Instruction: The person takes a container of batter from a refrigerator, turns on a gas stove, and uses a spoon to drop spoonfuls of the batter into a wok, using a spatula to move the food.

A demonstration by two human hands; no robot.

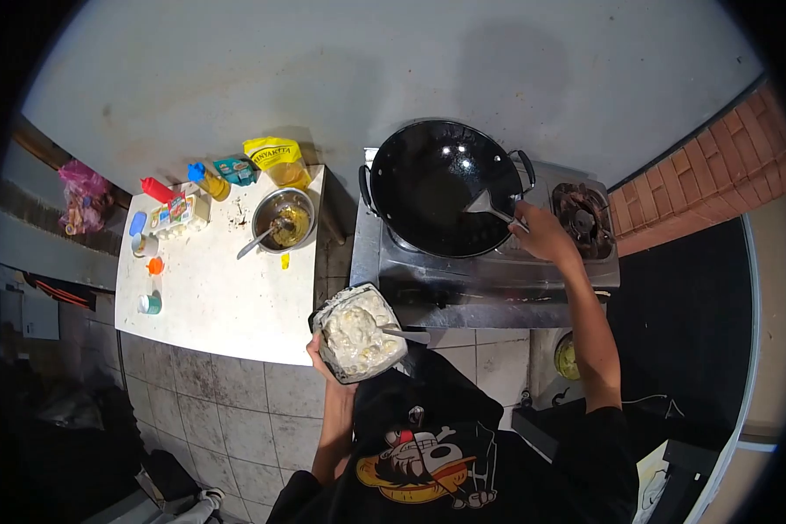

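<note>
My left hand (320, 360) holds a square dark-rimmed bowl (351, 376) by its left side, in front of my chest. Pale, lumpy batter (355, 339) fills the bowl, and a utensil (403, 334) rests in it with its handle pointing right. My right hand (543, 233) is closed round the handle of a metal spatula (489, 206). The spatula's blade is inside the right part of a large black wok (428, 188), which sits on the stove (463, 288). Dark, shiny liquid seems to lie in the wok.
On the white table (227, 323) at left stand a metal bowl (284, 220) with yellow mixture and a spoon, a yellow pouch (278, 160), a red bottle (156, 190), a yellow bottle (209, 182) and an egg pack (180, 216). A bare burner (582, 216) is right of the wok.
</note>
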